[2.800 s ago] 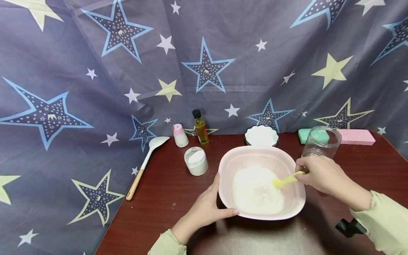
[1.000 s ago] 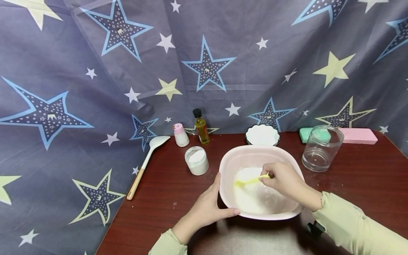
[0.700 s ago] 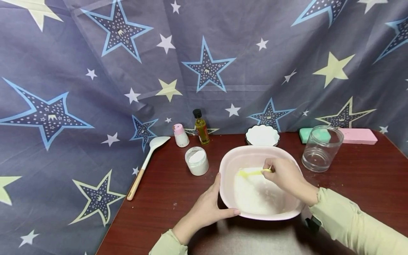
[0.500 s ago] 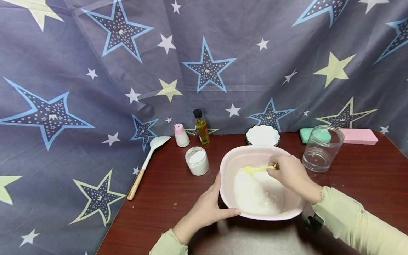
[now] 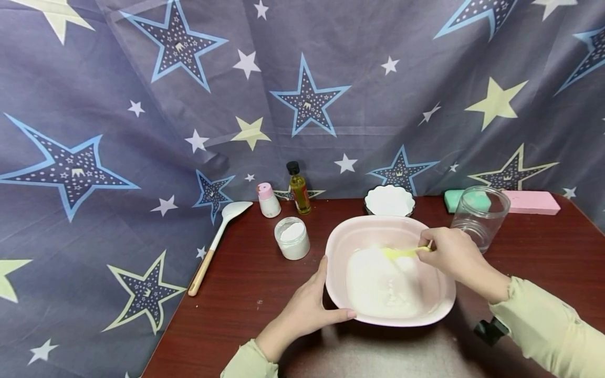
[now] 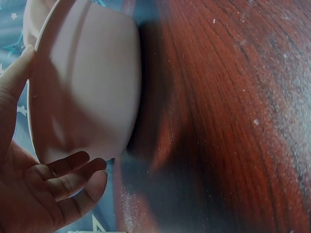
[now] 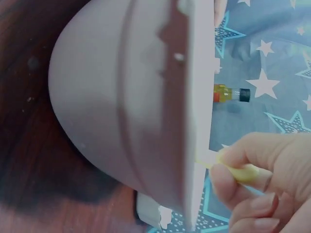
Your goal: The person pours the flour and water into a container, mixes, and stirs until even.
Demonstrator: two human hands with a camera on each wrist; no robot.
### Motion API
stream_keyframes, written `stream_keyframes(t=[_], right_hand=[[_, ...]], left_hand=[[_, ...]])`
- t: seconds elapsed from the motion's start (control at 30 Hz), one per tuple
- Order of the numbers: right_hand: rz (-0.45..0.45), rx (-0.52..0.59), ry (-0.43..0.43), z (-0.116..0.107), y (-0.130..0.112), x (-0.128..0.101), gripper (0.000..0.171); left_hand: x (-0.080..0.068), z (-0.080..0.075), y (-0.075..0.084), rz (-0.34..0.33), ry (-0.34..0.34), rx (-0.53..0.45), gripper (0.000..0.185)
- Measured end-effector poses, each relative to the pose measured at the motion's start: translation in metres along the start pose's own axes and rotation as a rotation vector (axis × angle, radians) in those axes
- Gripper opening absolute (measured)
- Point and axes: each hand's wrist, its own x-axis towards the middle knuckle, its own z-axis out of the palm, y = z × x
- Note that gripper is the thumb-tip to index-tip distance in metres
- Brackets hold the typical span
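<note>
1. Head view: the pink bowl (image 5: 356, 235) sits right of centre in the lower half of the frame, with white contents (image 5: 375, 286) across its floor. Over the bowl's right side, the right hand (image 5: 454, 257) has the yellow utensil (image 5: 394, 253) clamped between thumb and fingers, its far end at the white contents. A clear jar (image 5: 489, 215) stands just behind that hand; a wide outward swing could knock it (the nearest hazard, I'd judge). The left hand (image 5: 307, 307) braces the bowl's lower-left corner, thumb and forefinger spread well apart along the rim.

2. Left wrist view: the bowl's outer wall fills the upper left. One digit meets the rim while other fingers bend round by the lower corner; how firmly they press, I cannot tell. Should this hold be slack, a hard stroke could turn or slide the bowl.

3. Right wrist view: at lower right, thumb and forefinger pinch the yellow handle; the bowl hides its other end. So small a pinch could let the handle twist if the contents drag, and a brisk stroke up the wall could flick white bits over the rim.
</note>
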Motion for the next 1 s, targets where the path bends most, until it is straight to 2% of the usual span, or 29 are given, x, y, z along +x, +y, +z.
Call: stream_keyframes(t=[0.27, 0.53, 0.9, 1.0], right_hand=[[-0.002, -0.026, -0.073, -0.014, 0.001, -0.006, 0.019], [-0.064, -0.071, -0.116, -0.027, 0.000, -0.013, 0.025], [0.008, 0.092, -0.311, -0.038, 0.000, -0.022, 0.025], [-0.003, 0.112, -0.342, -0.037, 0.000, -0.022, 0.025]], left_hand=[[0.000, 0.000, 0.000, 0.006, 0.004, 0.001, 0.123], [0.000, -0.001, 0.000, 0.007, 0.005, 0.006, 0.123], [0.000, 0.000, 0.000, 0.016, 0.004, -0.002, 0.123], [0.000, 0.000, 0.000, 0.017, 0.005, -0.002, 0.123]])
